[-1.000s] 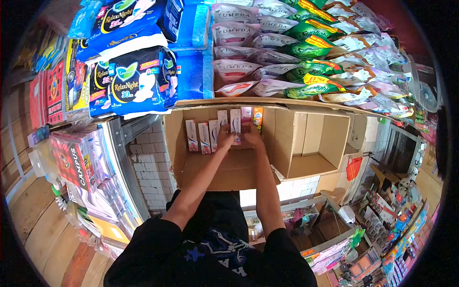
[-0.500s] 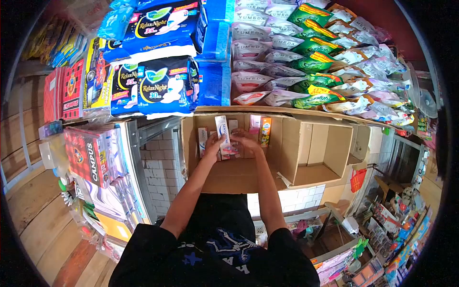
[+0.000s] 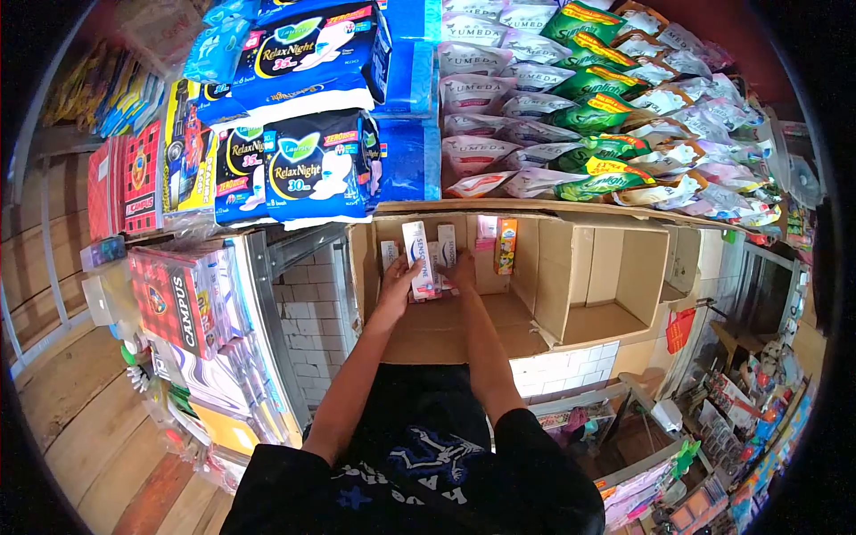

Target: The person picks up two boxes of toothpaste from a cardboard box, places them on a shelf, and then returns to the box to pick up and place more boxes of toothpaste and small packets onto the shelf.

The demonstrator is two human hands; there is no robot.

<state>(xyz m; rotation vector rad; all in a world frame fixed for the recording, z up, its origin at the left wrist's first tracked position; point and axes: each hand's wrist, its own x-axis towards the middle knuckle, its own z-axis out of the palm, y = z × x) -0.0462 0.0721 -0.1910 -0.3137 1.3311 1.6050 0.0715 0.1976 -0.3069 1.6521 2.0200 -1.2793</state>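
Note:
Upright inside an open cardboard box point(image 3: 419, 339), a white Sensodyne toothpaste box point(image 3: 415, 245) is gripped by my left hand point(image 3: 398, 285), whose fingers wrap its lower left side. My right hand point(image 3: 462, 271) closes on the right side of another Sensodyne toothpaste box point(image 3: 447, 239), its fingertips partly hidden. Between and behind them, more toothpaste boxes are partly covered by the hands. One white box point(image 3: 390, 252) stands to the left. Farther right along the back wall are a pink box point(image 3: 486, 230) and an orange box point(image 3: 506, 246).
A second open cardboard box point(image 3: 606, 325) adjoins on the right. Above, a shelf edge point(image 3: 571, 210) carries Laurier pad packs point(image 3: 312, 169) and rows of Sunlight pouches point(image 3: 606, 178). Campus notebooks point(image 3: 183, 303) are stacked at left; a tiled wall point(image 3: 308, 303) shows behind.
My right hand has moved in toward the toothpaste boxes and now grips one beside the left hand's box. My left hand keeps its hold. The whole view has shifted slightly.

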